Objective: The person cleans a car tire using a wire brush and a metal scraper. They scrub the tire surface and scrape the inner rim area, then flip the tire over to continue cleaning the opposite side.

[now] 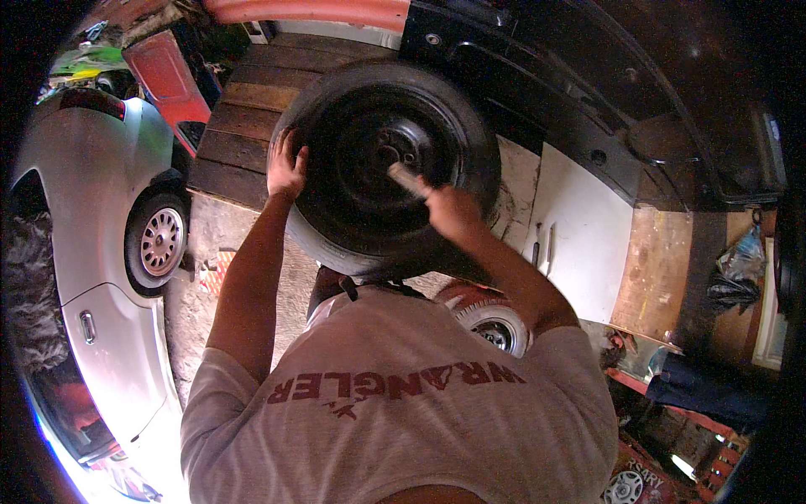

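A large black wheel (pixel 327 109), a tire on a dark steel rim, lies in front of me on a wooden plank surface, its near edge reaching past the planks. My left hand (pixel 287 165) grips the left side of the tire, fingers over the sidewall. Over the right part of the rim, my right hand (pixel 454 212) is closed around a pale brown stick-like tool (pixel 409 180). The tool's end points toward the hub; motion blur hides its exact kind, and I cannot tell whether it touches the rim.
Dark planks (pixel 231 151) extend left of the wheel. A silver car (pixel 109 319) stands at the left. A small wheel (pixel 495 329) sits low beside me. To the right are a white panel (pixel 586 231) with slim tools on it and a large black body panel (pixel 579 118).
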